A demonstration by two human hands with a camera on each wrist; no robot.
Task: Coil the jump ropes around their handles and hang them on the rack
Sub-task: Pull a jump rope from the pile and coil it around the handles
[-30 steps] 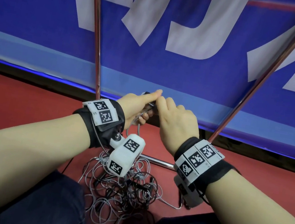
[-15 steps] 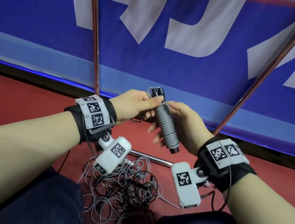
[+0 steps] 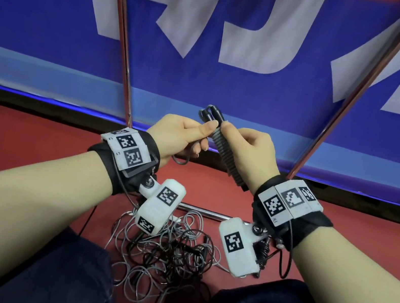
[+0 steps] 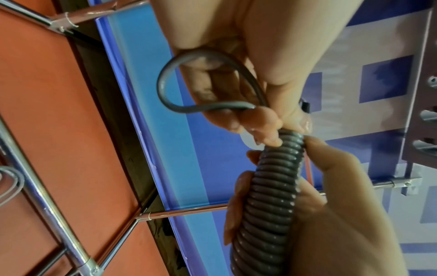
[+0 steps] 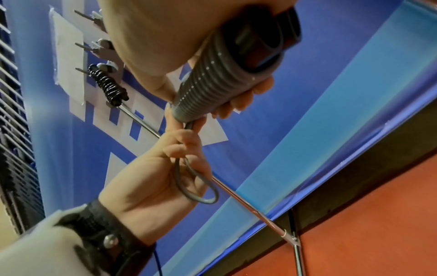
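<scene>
The right hand (image 3: 246, 156) is wrapped around a grey coiled jump rope (image 3: 227, 156), held slanted in the air between both hands over the red floor (image 3: 20, 146). The left hand (image 3: 177, 139) pinches the rope's loose end loop (image 4: 187, 82) at the bundle's upper tip. Below the wrists a tangle of loose ropes (image 3: 170, 253) lies on the floor beside the rack's base bar (image 3: 204, 211). Two rack poles (image 3: 122, 39) flank the hands; a black coiled rope (image 5: 108, 85) hangs on a peg.
</scene>
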